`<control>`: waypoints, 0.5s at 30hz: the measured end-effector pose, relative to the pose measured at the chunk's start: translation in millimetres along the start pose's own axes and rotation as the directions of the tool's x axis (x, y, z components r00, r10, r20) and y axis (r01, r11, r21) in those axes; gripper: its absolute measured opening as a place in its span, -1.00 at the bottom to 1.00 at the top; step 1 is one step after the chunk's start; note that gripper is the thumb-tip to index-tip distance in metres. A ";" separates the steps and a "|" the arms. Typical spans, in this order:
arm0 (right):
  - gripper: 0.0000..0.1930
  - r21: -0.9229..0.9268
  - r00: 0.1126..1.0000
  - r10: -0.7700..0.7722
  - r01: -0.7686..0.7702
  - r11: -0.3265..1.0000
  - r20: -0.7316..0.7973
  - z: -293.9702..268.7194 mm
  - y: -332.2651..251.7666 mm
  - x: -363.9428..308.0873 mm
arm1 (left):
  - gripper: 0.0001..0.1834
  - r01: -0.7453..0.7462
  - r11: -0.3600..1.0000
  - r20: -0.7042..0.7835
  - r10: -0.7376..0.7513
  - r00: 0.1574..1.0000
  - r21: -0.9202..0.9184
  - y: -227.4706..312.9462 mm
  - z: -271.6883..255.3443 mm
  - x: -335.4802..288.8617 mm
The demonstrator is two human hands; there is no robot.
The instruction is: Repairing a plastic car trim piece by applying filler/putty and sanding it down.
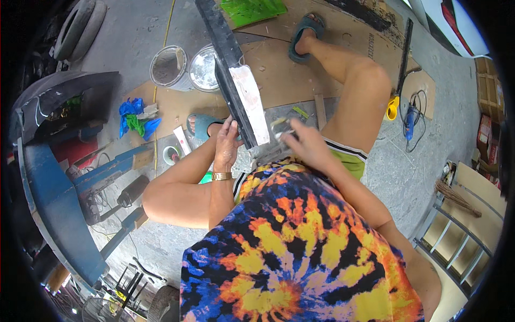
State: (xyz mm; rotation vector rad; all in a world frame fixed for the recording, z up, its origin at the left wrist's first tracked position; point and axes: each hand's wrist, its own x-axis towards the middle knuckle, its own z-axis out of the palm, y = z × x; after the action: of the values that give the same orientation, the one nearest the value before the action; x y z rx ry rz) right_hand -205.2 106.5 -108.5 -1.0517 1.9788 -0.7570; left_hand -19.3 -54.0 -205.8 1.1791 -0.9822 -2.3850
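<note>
A long black panel (212,32) slants down toward my lap, bearing a white putty-like patch (248,102) along its right side. With its fingers round the panel's left edge near the lower end, my left hand (226,143) steadies it. My right hand (308,142) is closed on a small greyish pad-like piece (280,127) just right of the patch's lower end. That piece is blurred, so its kind is unclear. Between my knees, the panel's lower tip meets my patterned shirt (289,236).
Beyond my left hand stand an open can (169,67) and a silver-topped can (205,67). Blue and green crumpled plastic (138,118) lies on cardboard (289,70). Right of my leg are a yellow cup-like piece (392,109) and a corded blue tool (410,122). A blue metal frame (59,198) stands left.
</note>
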 end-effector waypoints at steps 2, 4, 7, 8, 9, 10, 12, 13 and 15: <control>-0.67 0.043 0.999 0.023 -0.022 0.999 -0.024 -14.4 1.1 11.8 | -0.51 -0.017 0.999 0.011 0.017 1.000 -0.031 2.1 3.3 -1.4; -0.67 0.135 0.998 0.033 -0.024 0.991 -0.062 -18.8 -0.8 19.4 | -0.53 -0.036 0.998 0.022 0.037 0.999 -0.061 4.1 4.2 -2.7; -0.67 0.111 0.999 -0.001 0.006 0.994 -0.051 -10.7 2.2 21.2 | -0.58 -0.068 0.993 0.034 0.072 0.997 -0.097 7.4 4.2 -4.5; -0.67 0.114 0.999 -0.009 0.015 0.993 -0.051 -5.0 5.7 21.4 | -0.59 -0.071 0.992 0.024 0.074 0.997 -0.105 8.2 5.9 -5.5; -0.69 0.086 0.994 -0.056 0.064 0.994 -0.093 1.9 10.7 20.2 | -0.61 -0.074 0.991 0.014 0.076 0.997 -0.111 9.3 7.6 -6.7; -0.72 0.057 0.985 -0.104 0.113 0.992 -0.134 5.5 10.0 19.7 | -0.60 -0.072 0.992 0.016 0.074 0.997 -0.108 9.1 6.3 -6.1; -0.72 0.084 0.988 -0.096 0.107 0.991 -0.120 9.7 8.3 15.9 | -0.59 -0.070 0.992 0.009 0.072 0.997 -0.103 6.6 4.9 -7.8; -0.71 0.105 0.992 -0.079 0.090 0.990 -0.102 10.1 5.9 14.5 | -0.58 -0.059 0.992 0.003 0.060 0.998 -0.108 6.2 5.2 -8.9; -0.69 0.093 0.993 -0.068 0.077 0.993 -0.092 7.6 1.3 14.3 | -0.55 -0.065 0.992 0.023 0.068 0.997 -0.104 5.8 3.3 -8.6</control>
State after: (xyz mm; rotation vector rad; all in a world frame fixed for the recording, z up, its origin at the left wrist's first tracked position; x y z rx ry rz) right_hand -204.8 93.7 -118.5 -1.0532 1.9664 -0.9441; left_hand -16.7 -52.1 -195.3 1.0639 -0.8808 -2.3737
